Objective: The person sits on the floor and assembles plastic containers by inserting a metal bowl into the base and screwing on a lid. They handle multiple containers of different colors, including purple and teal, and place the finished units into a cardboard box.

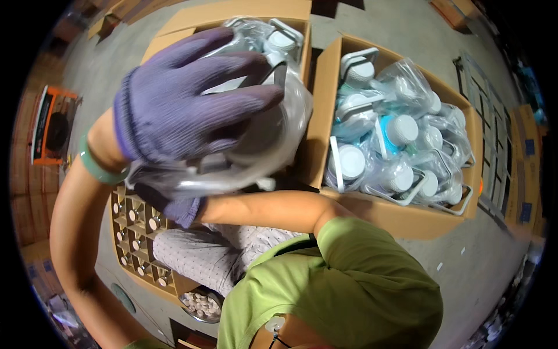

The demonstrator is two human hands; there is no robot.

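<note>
- The left hand, in a purple glove, is raised above the clear bag. Its fingers are a little spread and bent over the bag; I cannot tell if this grip pinches the plastic.
- The right hand, in a purple glove too, reaches across the body to the left and is under the lower edge of the bag. The bag hides most of it, so I cannot tell the state of this grip.
- The bag is between the 2 hands, in front of the left carton. It is wrapped loosely around a pale round object, and the left hand covers a part of it.
- The left carton is open and has bagged bottles with white lids inside.
- The right carton is open just beside it. It is full of bottles with white lids and white handles, many of them in clear plastic.
- 1 blue bottle is near the middle of the right carton.
- At the lower left, a divided carton has shiny round-topped pieces in its cells.
- Just beside this carton, a round bowl holds small pale pieces.
- The cartons are on the grey floor.
</note>
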